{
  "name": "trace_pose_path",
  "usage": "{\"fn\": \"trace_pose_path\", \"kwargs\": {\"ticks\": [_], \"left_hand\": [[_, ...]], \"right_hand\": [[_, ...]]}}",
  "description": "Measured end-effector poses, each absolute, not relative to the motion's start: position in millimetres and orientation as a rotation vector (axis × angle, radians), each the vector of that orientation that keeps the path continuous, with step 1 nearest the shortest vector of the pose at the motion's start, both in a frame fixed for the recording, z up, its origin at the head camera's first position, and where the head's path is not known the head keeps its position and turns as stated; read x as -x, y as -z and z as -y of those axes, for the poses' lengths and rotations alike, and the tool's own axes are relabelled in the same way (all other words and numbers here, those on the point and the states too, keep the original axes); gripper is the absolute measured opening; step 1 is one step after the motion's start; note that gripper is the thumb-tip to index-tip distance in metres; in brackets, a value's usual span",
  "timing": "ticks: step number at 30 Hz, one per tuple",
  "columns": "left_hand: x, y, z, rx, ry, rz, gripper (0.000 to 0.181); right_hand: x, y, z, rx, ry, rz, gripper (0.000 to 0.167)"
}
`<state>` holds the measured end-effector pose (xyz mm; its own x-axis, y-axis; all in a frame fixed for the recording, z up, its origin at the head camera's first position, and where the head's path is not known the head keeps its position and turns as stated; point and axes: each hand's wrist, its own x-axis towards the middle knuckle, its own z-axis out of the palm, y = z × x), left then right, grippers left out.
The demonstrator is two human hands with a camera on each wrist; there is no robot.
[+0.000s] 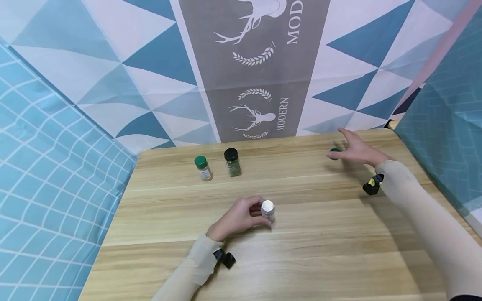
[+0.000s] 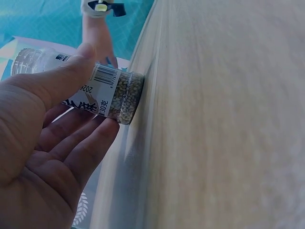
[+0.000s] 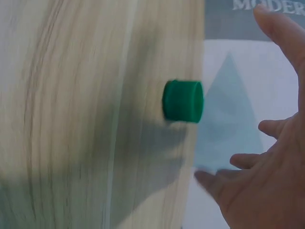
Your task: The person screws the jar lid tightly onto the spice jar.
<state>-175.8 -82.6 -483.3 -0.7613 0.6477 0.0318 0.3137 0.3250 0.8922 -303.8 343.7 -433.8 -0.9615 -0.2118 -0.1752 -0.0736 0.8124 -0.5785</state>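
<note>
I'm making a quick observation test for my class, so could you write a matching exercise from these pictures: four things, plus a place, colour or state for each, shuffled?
Things
1. left hand
2. right hand
3. loose cap
4. black-lidded jar

Descriptions
A. beside the green-lidded jar
B. fingers spread, holding nothing
C. green
D. gripping a capless jar

Right pairs: 1-D, 2-B, 3-C, 4-A
</note>
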Motion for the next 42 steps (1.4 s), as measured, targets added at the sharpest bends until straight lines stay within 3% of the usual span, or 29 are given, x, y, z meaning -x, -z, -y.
{"fn": "trace_pose_path", "kwargs": {"ticks": [10, 23, 42], "left_hand": [[175.4, 484.5, 84.0, -0.845, -1.411, -2.263, 0.031], [176.3, 482.3, 84.2, -0.843, -1.392, -2.283, 0.031], [173.6, 484.2, 81.0, -0.866, -1.405, -2.289, 0.029]], "right_hand": [[313.1, 456.0, -346.7, 0.209, 0.872, -2.701, 0.111], [307.0, 458.9, -342.1, 0.346, 0.766, -2.806, 0.064], [298.2, 461.9, -335.3, 0.359, 0.799, -2.870, 0.056]]}}
